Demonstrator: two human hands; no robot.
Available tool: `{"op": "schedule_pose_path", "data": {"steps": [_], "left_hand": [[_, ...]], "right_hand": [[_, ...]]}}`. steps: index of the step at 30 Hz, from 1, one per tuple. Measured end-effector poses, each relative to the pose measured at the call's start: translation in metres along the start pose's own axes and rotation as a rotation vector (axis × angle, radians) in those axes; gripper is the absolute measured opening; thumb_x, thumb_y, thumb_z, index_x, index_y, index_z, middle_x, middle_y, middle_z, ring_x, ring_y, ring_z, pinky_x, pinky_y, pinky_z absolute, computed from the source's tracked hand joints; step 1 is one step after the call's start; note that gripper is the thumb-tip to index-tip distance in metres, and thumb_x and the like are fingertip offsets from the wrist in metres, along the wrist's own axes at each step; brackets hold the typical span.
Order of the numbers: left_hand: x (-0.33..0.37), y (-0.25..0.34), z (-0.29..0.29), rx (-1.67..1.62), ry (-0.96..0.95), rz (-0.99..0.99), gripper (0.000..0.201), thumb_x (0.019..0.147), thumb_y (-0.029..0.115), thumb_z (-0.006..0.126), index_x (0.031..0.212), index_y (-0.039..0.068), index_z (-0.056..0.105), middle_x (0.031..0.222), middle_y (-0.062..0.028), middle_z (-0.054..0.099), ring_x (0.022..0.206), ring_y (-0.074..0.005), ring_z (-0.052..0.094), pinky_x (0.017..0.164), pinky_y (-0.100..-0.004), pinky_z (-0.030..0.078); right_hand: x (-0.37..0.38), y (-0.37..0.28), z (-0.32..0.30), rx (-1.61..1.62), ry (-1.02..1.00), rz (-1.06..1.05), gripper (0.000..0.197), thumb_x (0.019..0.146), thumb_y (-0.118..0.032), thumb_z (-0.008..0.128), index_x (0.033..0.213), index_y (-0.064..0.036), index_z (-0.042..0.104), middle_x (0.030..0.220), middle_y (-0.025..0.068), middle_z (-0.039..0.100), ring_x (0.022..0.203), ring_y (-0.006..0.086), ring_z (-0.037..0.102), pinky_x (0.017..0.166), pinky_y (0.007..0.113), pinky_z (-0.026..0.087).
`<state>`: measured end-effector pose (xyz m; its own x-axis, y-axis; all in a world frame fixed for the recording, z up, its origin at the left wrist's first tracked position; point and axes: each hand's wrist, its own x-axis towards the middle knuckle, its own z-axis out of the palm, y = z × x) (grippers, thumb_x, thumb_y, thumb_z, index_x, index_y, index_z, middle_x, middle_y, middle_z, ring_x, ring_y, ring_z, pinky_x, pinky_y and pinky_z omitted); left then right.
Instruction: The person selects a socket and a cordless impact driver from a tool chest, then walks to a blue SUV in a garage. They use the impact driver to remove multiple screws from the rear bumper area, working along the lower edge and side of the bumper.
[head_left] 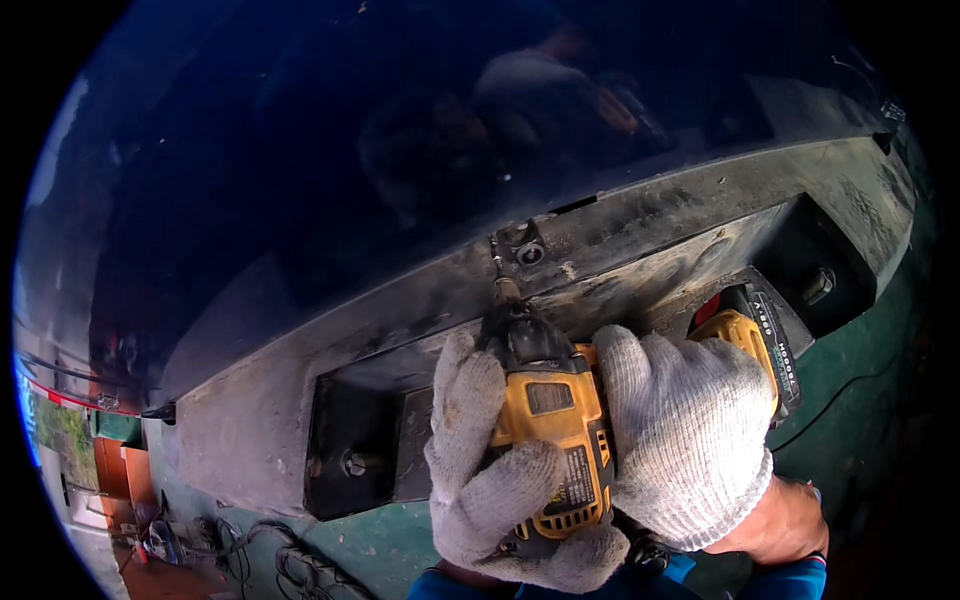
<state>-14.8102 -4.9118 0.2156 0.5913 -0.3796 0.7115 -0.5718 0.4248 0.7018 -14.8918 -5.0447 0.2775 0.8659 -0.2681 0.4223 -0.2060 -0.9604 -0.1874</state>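
Observation:
A yellow and black cordless drill (548, 405) lies across both my hands, its nose pointing up and away from me. My right hand (690, 430), in a white knitted glove, is wrapped around its handle, and the battery (768, 340) sticks out past the fingers. My left hand (478, 475), gloved alike, cups the left side and rear of the drill's body. A thin bit (496, 252) runs from the chuck to the upper edge of a grey bumper-like piece (240, 420), beside a small round fitting (529, 253). Whether the tip has entered the surface cannot be made out.
A glossy dark blue panel (250, 180) rises beyond the grey piece and shows reflections. Dark recesses (350, 445) sit at the piece's left and right. Tangled black cables (300, 560) lie on the green floor (400, 540) at lower left; another cable (835, 410) runs at right.

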Motion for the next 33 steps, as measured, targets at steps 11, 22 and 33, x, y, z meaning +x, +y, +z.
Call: {"op": "schedule_pose_path", "data": {"steps": [11,22,33], "left_hand": [[0.0,-0.003,-0.003,0.004,0.002,0.013,0.061,0.078,0.034,0.092,0.128,0.009,0.068,0.159,-0.0302,0.04,0.148,-0.0507,0.037,0.111,-0.058,0.048],[0.002,-0.005,-0.002,-0.003,0.011,0.025,0.061,0.078,0.034,0.092,0.128,0.008,0.068,0.159,-0.0306,0.04,0.148,-0.0502,0.037,0.112,-0.0573,0.048],[0.003,-0.013,0.005,-0.021,0.018,0.112,0.062,0.078,0.034,0.091,0.129,0.007,0.068,0.158,-0.0309,0.041,0.149,-0.0498,0.038,0.112,-0.0566,0.048]], "right_hand": [[-0.003,-0.002,0.001,0.066,-0.053,0.051,0.039,0.074,-0.034,0.08,0.094,-0.0034,0.067,0.074,0.01,0.066,0.067,0.029,0.069,0.063,0.043,0.053],[0.0,0.003,0.003,0.028,-0.002,-0.016,0.03,0.075,-0.027,0.078,0.089,-0.0025,0.068,0.068,0.0085,0.065,0.059,0.0246,0.068,0.055,0.039,0.052],[-0.001,0.002,0.005,0.013,-0.038,0.067,0.054,0.069,-0.026,0.08,0.114,0.001,0.066,0.083,0.0148,0.071,0.076,0.0341,0.072,0.071,0.044,0.057]]}}
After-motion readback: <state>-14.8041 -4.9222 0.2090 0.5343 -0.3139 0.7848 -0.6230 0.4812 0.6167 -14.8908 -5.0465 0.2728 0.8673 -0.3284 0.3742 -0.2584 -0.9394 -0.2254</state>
